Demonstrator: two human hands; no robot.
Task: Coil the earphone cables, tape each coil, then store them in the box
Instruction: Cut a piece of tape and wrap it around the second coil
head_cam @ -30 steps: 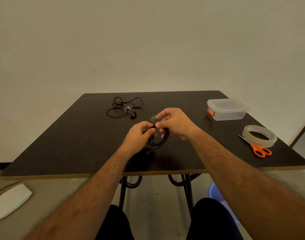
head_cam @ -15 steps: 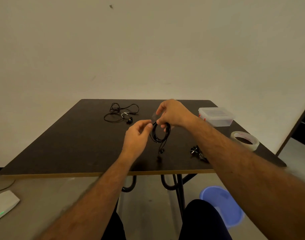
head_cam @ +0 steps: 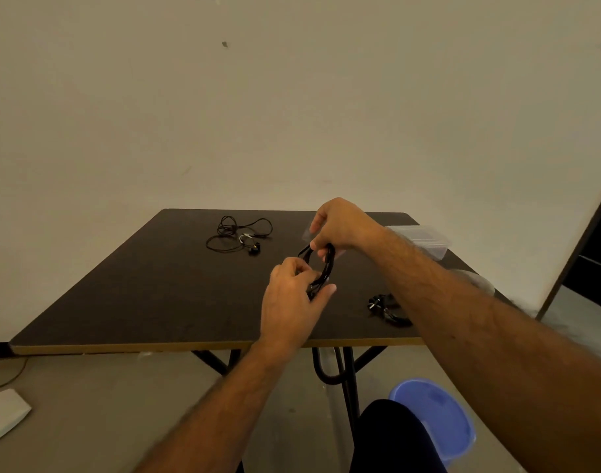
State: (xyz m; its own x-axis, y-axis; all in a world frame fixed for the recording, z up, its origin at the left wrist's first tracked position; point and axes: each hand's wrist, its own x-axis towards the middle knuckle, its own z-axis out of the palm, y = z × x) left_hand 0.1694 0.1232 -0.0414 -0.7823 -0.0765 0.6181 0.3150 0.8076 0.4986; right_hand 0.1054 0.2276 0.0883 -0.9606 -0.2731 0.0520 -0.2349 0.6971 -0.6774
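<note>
Above the dark table (head_cam: pixel 128 288) I hold a coiled black earphone cable (head_cam: pixel 323 268) upright between both hands. My right hand (head_cam: pixel 340 227) pinches the top of the coil, with a piece of clear tape (head_cam: pixel 307 235) at its fingertips. My left hand (head_cam: pixel 292 298) grips the bottom of the coil. A loose, uncoiled earphone (head_cam: pixel 239 235) lies at the back of the table. Another coiled earphone (head_cam: pixel 386 307) rests near the front right, partly behind my right forearm. The clear lidded box (head_cam: pixel 425 240) stands at the right edge.
A tape roll (head_cam: pixel 476 279) lies blurred on the right side of the table behind my right arm. Under the table stands a blue bucket (head_cam: pixel 435 418). A white device (head_cam: pixel 2 414) with a green light lies on the floor at the left.
My view has tilted upward. My left hand dropped from the top of the coil to its lower end and closed on it; my right hand stays pinching the top with the tape.
</note>
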